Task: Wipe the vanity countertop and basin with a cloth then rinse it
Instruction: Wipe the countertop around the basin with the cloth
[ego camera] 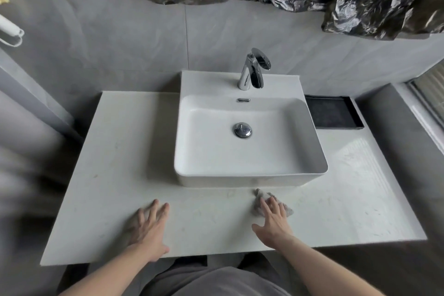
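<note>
Cloth (258, 204): small grey rag, crumpled on the white counter (115, 151), just in front of the basin (249, 151), at 5 o'clock from the drain.
Right hand (274, 218): grip spread, straight fingers pressing the cloth flat.
Left hand (149, 226): grip spread, palm down on the counter.
Handling: likely soft, light, limp; bunch it at the middle.
Long axis: roughly 11 to 5 o'clock.

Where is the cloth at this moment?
In the head view, the cloth lies on the countertop, just in front of the basin, right of centre. The right hand presses it with straight fingers.
</note>
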Tool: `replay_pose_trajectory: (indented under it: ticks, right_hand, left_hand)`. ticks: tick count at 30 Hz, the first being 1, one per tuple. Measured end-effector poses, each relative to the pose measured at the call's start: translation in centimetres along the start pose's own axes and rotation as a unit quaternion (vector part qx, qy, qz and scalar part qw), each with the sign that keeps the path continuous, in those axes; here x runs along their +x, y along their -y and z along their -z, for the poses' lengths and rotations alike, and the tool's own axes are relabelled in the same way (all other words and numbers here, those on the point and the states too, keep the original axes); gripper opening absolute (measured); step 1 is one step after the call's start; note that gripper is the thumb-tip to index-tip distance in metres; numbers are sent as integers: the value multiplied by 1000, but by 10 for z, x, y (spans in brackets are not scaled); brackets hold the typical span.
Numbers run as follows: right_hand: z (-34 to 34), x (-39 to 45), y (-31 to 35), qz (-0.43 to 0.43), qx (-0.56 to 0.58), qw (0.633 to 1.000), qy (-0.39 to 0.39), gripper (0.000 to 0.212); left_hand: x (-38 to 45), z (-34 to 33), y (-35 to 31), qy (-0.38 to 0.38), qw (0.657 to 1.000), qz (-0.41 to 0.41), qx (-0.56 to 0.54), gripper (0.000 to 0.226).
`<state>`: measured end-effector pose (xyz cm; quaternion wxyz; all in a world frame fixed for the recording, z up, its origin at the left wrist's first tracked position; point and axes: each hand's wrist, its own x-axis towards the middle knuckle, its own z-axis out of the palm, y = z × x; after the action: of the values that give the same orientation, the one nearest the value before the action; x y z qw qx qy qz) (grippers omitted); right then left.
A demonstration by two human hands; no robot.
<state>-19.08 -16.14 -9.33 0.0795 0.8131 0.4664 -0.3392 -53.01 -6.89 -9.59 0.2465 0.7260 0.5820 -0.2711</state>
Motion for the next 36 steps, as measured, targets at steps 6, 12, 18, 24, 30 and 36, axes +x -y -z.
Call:
replay_pose_trajectory:
  ticks: [6,12,18,24,30,36]
  right_hand:
    - [-13,6,44,107,-71,991,40,89]
    - [-1,12,-15,127,-100,987,4,82]
    - [38,27,-129,73,-84,994,-22,88]
    - [85,51,-230,-16,-57,997,-48,84]
    - [114,69,-237,-32,-20,997,-72,60]
    - [90,67,-217,113,-51,989,-76,45]
  left_hand:
    - [-4,17,-17,-8,999,-14,-33,94]
    - [-6,23,-79,-51,989,-26,-137,85]
    - [-3,28,-161,-62,979,-11,-193,82]
    - [-1,25,-232,-4,985,6,-173,90]
    - [-7,18,-281,64,983,35,-169,96]
    - [-12,15,-284,72,980,54,-179,95]
